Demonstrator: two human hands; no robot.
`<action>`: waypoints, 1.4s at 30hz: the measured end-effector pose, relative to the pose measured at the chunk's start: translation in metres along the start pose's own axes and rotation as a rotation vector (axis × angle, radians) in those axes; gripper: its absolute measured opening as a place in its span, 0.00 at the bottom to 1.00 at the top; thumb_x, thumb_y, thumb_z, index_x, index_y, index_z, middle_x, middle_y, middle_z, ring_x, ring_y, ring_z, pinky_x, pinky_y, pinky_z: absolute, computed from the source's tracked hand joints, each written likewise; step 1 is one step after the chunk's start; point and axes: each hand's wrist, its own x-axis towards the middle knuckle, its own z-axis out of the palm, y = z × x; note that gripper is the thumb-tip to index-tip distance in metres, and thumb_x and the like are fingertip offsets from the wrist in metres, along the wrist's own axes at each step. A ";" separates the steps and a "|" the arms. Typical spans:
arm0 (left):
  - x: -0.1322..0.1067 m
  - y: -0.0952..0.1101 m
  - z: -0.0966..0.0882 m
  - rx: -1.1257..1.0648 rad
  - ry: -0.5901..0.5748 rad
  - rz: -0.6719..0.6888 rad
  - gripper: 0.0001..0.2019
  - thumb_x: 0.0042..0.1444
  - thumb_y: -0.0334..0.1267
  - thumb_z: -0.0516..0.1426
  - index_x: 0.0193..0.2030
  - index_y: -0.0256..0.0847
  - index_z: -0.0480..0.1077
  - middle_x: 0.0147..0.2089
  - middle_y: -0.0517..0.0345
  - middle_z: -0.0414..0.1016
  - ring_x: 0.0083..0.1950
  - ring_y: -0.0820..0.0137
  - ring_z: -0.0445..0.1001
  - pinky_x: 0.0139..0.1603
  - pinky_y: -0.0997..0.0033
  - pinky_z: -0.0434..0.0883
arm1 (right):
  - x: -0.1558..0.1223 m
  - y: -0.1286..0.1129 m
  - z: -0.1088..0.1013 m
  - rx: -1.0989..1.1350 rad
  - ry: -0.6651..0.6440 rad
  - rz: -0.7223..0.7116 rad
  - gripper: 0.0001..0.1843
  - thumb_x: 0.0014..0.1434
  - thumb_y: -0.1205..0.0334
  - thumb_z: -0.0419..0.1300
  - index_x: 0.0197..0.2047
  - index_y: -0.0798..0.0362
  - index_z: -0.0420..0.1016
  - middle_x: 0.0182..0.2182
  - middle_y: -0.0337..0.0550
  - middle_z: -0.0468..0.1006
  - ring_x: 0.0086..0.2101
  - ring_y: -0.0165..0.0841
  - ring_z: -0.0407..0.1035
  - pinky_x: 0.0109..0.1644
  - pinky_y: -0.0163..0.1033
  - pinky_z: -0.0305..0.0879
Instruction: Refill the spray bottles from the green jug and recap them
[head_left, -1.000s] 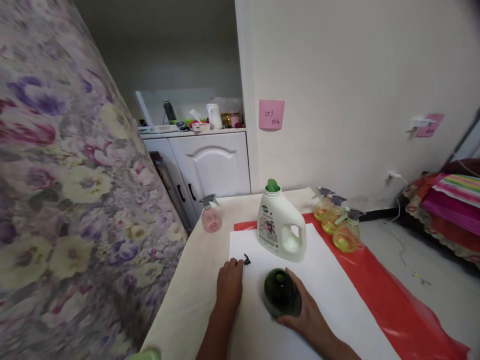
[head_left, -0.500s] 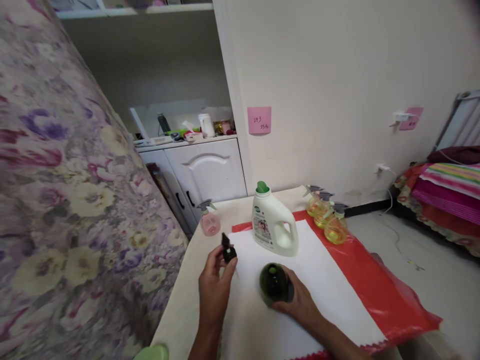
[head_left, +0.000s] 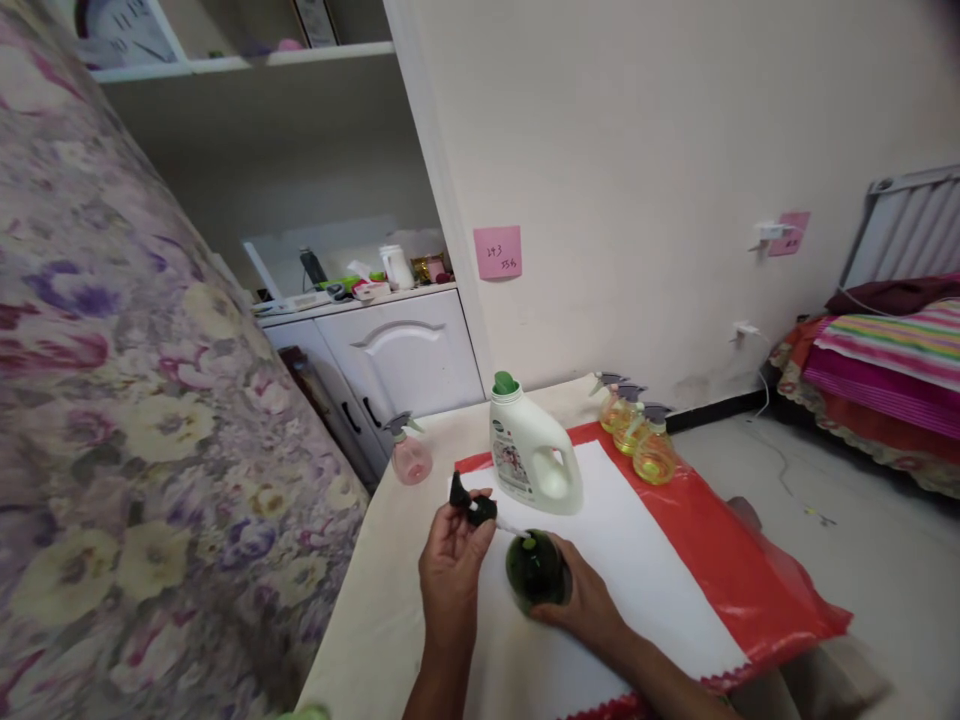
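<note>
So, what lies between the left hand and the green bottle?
The head view shows the thin pale tube of the black pump in the left hand, its tip near the green bottle.

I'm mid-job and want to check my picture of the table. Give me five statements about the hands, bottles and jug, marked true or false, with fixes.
1. The left hand holds the dark pump top. True.
2. The right hand is empty. False: it holds the dark green bottle.
3. The white jug stands on the white sheet. True.
4. The pink spray bottle lies on its side. False: it stands upright.
5. Five yellow spray bottles stand beyond the right hand. False: there are three.
</note>
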 end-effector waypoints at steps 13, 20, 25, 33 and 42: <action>-0.002 -0.051 0.006 0.416 -0.293 0.037 0.15 0.51 0.34 0.60 0.47 0.42 0.72 0.47 0.54 0.77 0.48 0.63 0.75 0.53 0.62 0.69 | 0.002 -0.005 -0.001 -0.009 0.009 0.020 0.48 0.38 0.59 0.73 0.62 0.45 0.60 0.56 0.45 0.71 0.55 0.47 0.67 0.58 0.51 0.64; -0.001 -0.057 0.003 0.451 -0.299 -0.055 0.14 0.50 0.35 0.61 0.45 0.42 0.73 0.45 0.54 0.78 0.48 0.60 0.75 0.52 0.60 0.69 | 0.001 -0.004 -0.001 -0.040 0.023 0.054 0.50 0.36 0.60 0.74 0.62 0.44 0.60 0.56 0.45 0.71 0.55 0.47 0.67 0.58 0.52 0.64; -0.001 -0.060 0.001 0.436 -0.308 -0.090 0.14 0.49 0.36 0.61 0.45 0.43 0.73 0.44 0.55 0.79 0.49 0.60 0.75 0.54 0.60 0.68 | 0.001 0.003 0.002 -0.044 0.022 0.061 0.51 0.36 0.61 0.73 0.63 0.45 0.58 0.57 0.46 0.70 0.55 0.49 0.66 0.58 0.53 0.64; 0.001 -0.062 0.002 0.473 -0.316 -0.069 0.14 0.48 0.37 0.63 0.44 0.42 0.74 0.43 0.55 0.79 0.47 0.60 0.74 0.52 0.61 0.69 | 0.003 0.000 0.003 -0.049 0.016 0.100 0.51 0.32 0.66 0.73 0.60 0.44 0.60 0.54 0.44 0.73 0.52 0.49 0.68 0.56 0.55 0.64; -0.002 -0.051 0.003 0.366 -0.351 -0.009 0.17 0.50 0.40 0.63 0.48 0.44 0.76 0.50 0.53 0.77 0.55 0.58 0.72 0.57 0.62 0.66 | 0.000 -0.033 -0.011 0.172 -0.005 -0.029 0.47 0.36 0.73 0.69 0.60 0.47 0.59 0.53 0.45 0.70 0.54 0.45 0.65 0.58 0.50 0.63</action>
